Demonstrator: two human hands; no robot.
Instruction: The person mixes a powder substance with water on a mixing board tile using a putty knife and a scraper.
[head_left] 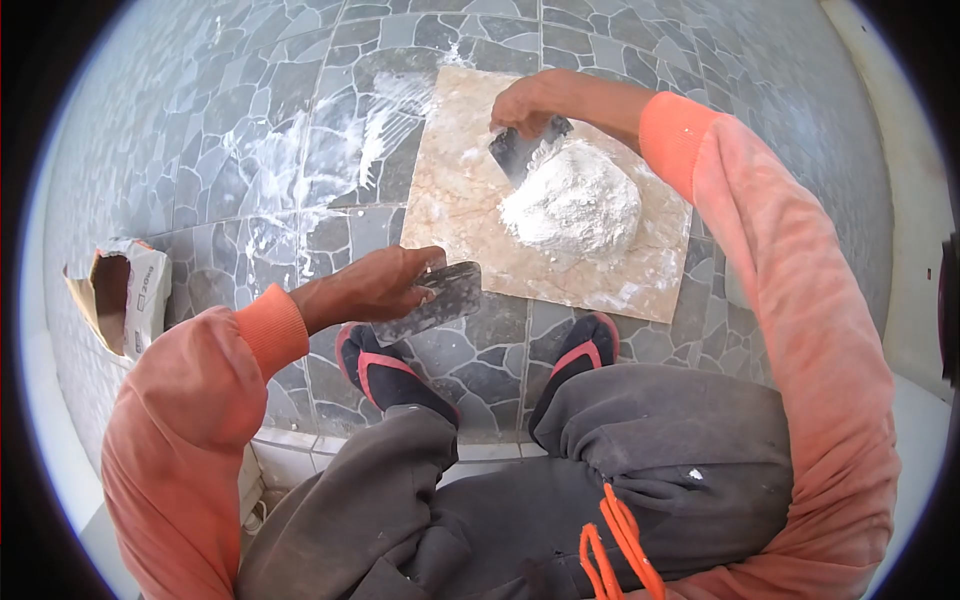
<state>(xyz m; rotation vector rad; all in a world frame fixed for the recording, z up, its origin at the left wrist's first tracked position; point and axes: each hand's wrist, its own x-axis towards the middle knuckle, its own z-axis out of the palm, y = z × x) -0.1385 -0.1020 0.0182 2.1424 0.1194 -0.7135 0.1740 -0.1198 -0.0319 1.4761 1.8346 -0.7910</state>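
A beige marble tile [455,210] lies flat on the patterned floor, with a mound of white powder [575,208] heaped on its right half. My right hand [522,103] grips a metal scraper [524,150] whose blade rests against the mound's upper left side. My left hand [385,283] holds a second flat metal scraper [440,300] just off the tile's lower left corner, above my left foot. I am squatting, both feet in sandals just below the tile.
An opened paper bag [120,295] lies at the left on the floor. White powder smears [280,160] cover the grey stone-pattern floor left of the tile. A pale raised edge [905,160] runs along the right side.
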